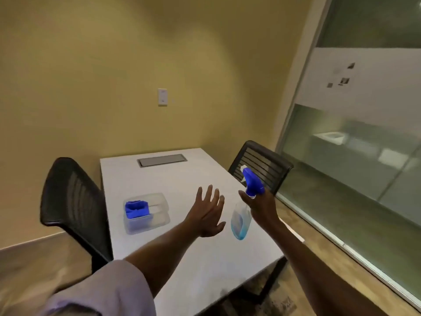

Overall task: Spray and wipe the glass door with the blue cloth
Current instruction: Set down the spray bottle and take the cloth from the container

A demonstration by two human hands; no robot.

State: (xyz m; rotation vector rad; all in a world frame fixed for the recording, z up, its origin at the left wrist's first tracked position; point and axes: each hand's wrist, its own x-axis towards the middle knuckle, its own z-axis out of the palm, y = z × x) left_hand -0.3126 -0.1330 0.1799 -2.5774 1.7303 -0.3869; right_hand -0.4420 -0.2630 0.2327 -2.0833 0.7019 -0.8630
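My right hand (262, 209) grips the neck of a clear spray bottle (240, 222) with a blue trigger head, held tilted above the white table (182, 179); a little blue liquid sits in its bottom. My left hand (208, 212) hovers over the table with fingers spread and nothing in it, just left of the bottle. The blue cloth (136, 209) lies folded inside a clear plastic tub (157, 215) on the table, left of my left hand. The glass door (364, 133), with a frosted band across it, fills the right side.
Two black mesh chairs flank the table, one on the left (70, 206) and one on the right (262, 165) near the glass. A grey cable hatch (162, 160) is set in the table's far end. A yellow wall with a white switch plate (162, 97) stands behind.
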